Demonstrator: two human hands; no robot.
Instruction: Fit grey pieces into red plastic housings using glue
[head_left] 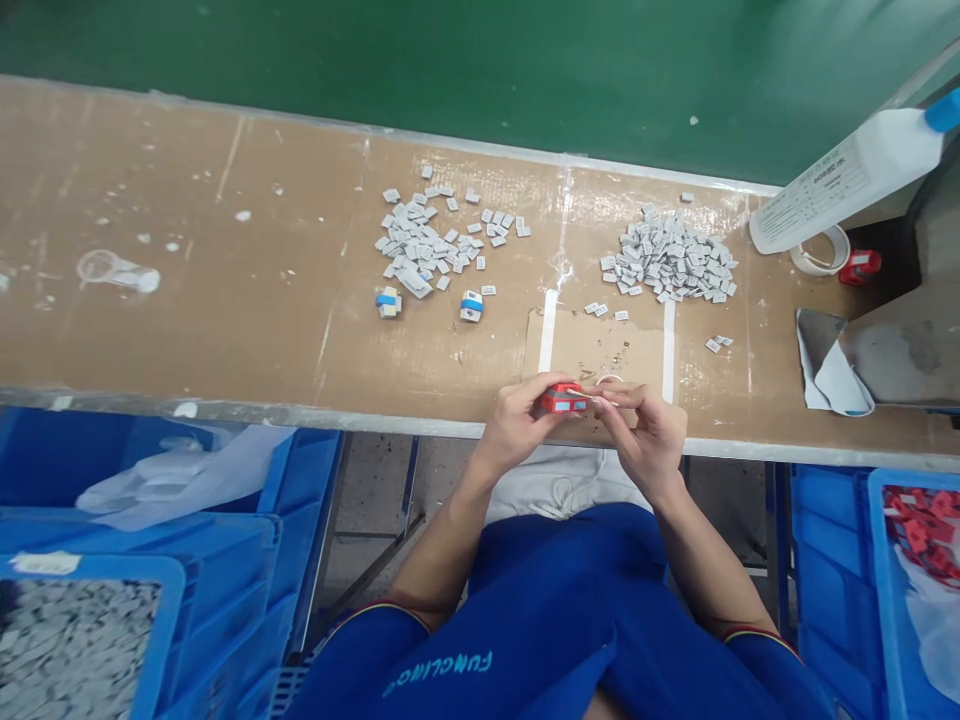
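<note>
Red plastic block, showing a pale blue patch on its side, was grasped between the curled fingers of the left hand and the right hand, just over the tabletop's near edge. Small grey tags lay heaped toward the far edge, beyond a cardboard patch.

red piece half hidden, blue crate cut off

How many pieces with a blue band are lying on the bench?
2: one blue-banded piece and, to its right, another, both on the bench below the grey pile. More may be hidden there.
</note>
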